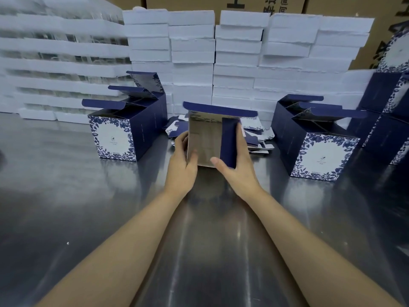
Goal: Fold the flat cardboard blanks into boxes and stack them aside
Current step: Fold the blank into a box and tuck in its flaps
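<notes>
At twelve o'clock, just past the middle of the steel surface (66, 207), both hands hold one half-formed box (205, 138) upright, its silvery inner face toward the camera and a navy tuck flap along its top. The left hand (180, 165) grips its left edge, thumb on the silver face, fingers (180, 140) curled behind. The right hand (239, 171) grips the right side, thumb on the silver, fingers wrapped round the navy side panel. Just behind lies one loose pile of flat blanks (256, 138). At ten o'clock three folded boxes (115, 136) stand in a row, lids open; at two o'clock at least two more open boxes (321, 154) stand. Their white front panels carry a small emblem and print too small to read. Behind, white cartons (192, 45) stack in several columns, and brown cartons (188, 2) bear large black characters, cut off at the frame's edge.
</notes>
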`<state>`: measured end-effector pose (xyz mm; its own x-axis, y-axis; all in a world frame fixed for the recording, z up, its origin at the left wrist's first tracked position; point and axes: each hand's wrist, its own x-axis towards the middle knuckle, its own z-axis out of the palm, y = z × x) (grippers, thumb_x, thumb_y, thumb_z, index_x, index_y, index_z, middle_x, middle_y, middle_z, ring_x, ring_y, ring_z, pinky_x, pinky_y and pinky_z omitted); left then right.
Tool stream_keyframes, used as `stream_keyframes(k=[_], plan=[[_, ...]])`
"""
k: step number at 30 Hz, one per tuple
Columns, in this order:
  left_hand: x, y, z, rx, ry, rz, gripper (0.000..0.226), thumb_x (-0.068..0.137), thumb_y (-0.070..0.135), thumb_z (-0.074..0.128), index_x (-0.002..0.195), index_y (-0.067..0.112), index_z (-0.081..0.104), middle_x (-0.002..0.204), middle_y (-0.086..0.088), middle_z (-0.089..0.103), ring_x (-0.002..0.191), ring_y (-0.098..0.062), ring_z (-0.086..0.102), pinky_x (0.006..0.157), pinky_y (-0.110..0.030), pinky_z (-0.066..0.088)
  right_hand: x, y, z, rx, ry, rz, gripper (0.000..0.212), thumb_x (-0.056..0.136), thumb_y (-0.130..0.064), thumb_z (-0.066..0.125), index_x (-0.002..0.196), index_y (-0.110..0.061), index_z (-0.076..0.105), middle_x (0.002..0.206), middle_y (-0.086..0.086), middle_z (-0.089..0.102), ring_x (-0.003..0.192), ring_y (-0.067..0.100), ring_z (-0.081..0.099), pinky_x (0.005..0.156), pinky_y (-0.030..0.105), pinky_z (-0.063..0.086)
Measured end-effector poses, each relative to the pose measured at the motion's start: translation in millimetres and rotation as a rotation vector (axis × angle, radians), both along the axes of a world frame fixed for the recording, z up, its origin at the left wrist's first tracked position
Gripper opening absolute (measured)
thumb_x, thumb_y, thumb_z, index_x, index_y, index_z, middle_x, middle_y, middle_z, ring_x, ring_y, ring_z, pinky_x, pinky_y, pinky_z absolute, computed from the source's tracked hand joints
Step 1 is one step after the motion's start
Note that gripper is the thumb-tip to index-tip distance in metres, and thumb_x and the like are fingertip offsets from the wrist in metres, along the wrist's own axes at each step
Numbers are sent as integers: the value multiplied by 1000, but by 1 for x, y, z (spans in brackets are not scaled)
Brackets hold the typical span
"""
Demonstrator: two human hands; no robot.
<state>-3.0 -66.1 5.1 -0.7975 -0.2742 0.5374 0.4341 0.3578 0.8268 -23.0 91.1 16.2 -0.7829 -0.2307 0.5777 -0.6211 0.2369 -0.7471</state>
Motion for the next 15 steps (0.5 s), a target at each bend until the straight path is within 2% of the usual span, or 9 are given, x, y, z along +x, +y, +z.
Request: stream_keyframes(k=[2, 5, 7, 9, 11, 13, 14, 15], plan=[[2, 0, 1, -69, 48, -9, 52, 93, 26, 52, 141, 33, 34, 139, 8, 52, 125, -7, 50, 101, -29, 45, -1, -1, 10, -1, -23, -22, 91, 82, -58, 62, 152, -42, 6, 160, -16, 15, 146, 1, 15, 120, 40, 21], [6, 2, 7, -182, 125, -12, 67, 95, 29, 56, 150, 36, 19, 157, 11, 28, 141, -1, 28, 114, -26, 28, -2, -3, 34, 94, -84, -73, 82, 91, -56, 53, 155, -34, 7, 162, -14, 7, 148, 2, 1, 122, 35, 10], [6, 2, 9, -231, 160, 1, 74, 94, 33, 58, 152, 33, 13, 159, 13, 22, 143, 0, 23, 116, -28, 27, -1, -1, 49, 179, -83, -64, 67, 99, -51, 39, 155, -30, 11, 162, -12, 10, 148, 5, 2, 122, 33, 8], [8, 1, 12, -253, 181, 41, 78, 91, 39, 58, 153, 34, 10, 159, 14, 20, 143, -1, 23, 113, -32, 33, 0, 4, 63, 231, -91, -66, 56, 103, -48, 28, 155, -28, 18, 160, -12, 18, 148, 6, 10, 118, 25, 10], [12, 0, 15, -300, 245, 123, 74, 91, 45, 52, 152, 36, 10, 160, 14, 18, 143, -4, 25, 108, -36, 38, 0, 10, 74, 246, -115, -101, 50, 104, -45, 25, 152, -31, 26, 156, -13, 28, 143, 5, 21, 107, 16, 15], [13, 3, 14, -333, 383, 146, 65, 94, 36, 46, 151, 23, 18, 160, 4, 19, 145, -11, 24, 109, -48, 37, -1, 17, 82, 252, -182, -113, 46, 103, -43, 31, 149, -39, 30, 145, -21, 41, 134, 2, 34, 100, 18, 23], [13, 5, 13, -313, 439, 113, 60, 95, 30, 44, 150, 17, 22, 160, -3, 21, 146, -16, 23, 111, -53, 33, -1, 20, 84, 263, -221, -101, 46, 101, -42, 34, 147, -44, 31, 134, -22, 50, 126, 3, 42, 98, 21, 32], [12, 7, 13, -276, 457, 71, 55, 96, 26, 42, 148, 13, 26, 159, -7, 23, 147, -18, 22, 113, -55, 29, 0, 21, 85, 282, -254, -93, 47, 100, -41, 37, 146, -46, 32, 124, -17, 59, 118, 9, 53, 94, 26, 43]])
